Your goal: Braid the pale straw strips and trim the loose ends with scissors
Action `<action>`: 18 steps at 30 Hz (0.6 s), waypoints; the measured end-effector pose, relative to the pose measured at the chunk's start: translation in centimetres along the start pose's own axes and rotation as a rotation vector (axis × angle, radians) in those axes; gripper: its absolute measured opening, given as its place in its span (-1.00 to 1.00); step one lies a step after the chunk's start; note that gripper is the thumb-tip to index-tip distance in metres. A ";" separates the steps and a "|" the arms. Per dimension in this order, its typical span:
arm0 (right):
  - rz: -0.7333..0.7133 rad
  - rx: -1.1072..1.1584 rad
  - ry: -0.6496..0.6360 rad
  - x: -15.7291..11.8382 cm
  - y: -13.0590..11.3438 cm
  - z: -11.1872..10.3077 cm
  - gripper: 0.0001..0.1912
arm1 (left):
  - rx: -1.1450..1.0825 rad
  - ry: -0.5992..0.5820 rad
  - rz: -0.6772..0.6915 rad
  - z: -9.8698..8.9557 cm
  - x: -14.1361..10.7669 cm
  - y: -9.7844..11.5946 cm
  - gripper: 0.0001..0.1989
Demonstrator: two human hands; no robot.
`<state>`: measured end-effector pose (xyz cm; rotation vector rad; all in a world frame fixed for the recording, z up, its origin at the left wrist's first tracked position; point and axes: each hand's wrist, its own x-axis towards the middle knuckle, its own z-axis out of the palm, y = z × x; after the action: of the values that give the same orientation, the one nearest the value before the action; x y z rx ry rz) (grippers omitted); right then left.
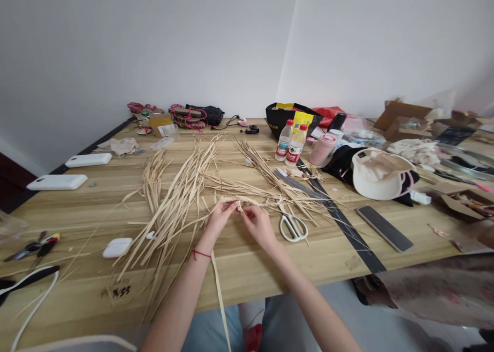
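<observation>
- Head view: the left hand [221, 217], with a red string bracelet [201, 254] at its wrist, had its thumb and fingers closed on a small woven straw piece [240, 206].
- The right hand [259, 227] met it from the other side, its thumb and fingertips pinched together on the same piece.
- The woven straw piece was in front of the person, over the near middle of the wooden table [316, 264], partly hidden by the fingers.
- A long pale strand [219, 290] ran down between the forearms and past the table's near edge.
- White-handled scissors [294, 228] lay just beside the right hand, on its outer side.
- Loose straw strips [175, 195] spread in a thick bundle left of the hands; more straw [266, 174] lay crisscrossed beyond them.
- A white case [117, 247] rested near the lower end of the left bundle, and two white devices lay farther left.
- A black strip [355, 239] crossed the table right of the scissors, with a dark phone [385, 228] lying beyond it.
- Two red-capped bottles [289, 143] stood in front of a black and yellow bag [275, 119], near a pink cup [322, 148].
- A cream cap [376, 177] lay against black fabric [343, 162] farther right.
- At the lower right, another person's patterned garment [443, 290] showed beside the table, blurred.
</observation>
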<state>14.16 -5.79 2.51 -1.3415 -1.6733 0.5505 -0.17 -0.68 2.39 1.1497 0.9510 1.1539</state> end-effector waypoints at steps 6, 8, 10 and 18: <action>-0.110 -0.140 0.029 2.2 -1.4 -2.7 -0.79 | 0.054 -0.079 0.031 0.2 -0.2 0.2 -0.63; -0.172 -0.116 -0.049 3.6 -1.5 -3.5 -0.73 | 0.055 -0.115 0.014 0.3 -0.4 0.0 -0.61; -0.167 -0.037 -0.250 5.0 -1.2 -3.8 -0.63 | 0.045 -0.149 -0.005 0.5 -0.5 -0.3 -0.60; -0.040 0.042 -0.331 8.4 0.3 -3.5 -0.66 | 0.068 -0.057 0.080 0.8 -0.3 -0.2 -0.67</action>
<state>17.14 1.47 7.09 -1.2329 -1.9367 0.8144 0.58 -1.15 2.31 1.2792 0.9133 1.1539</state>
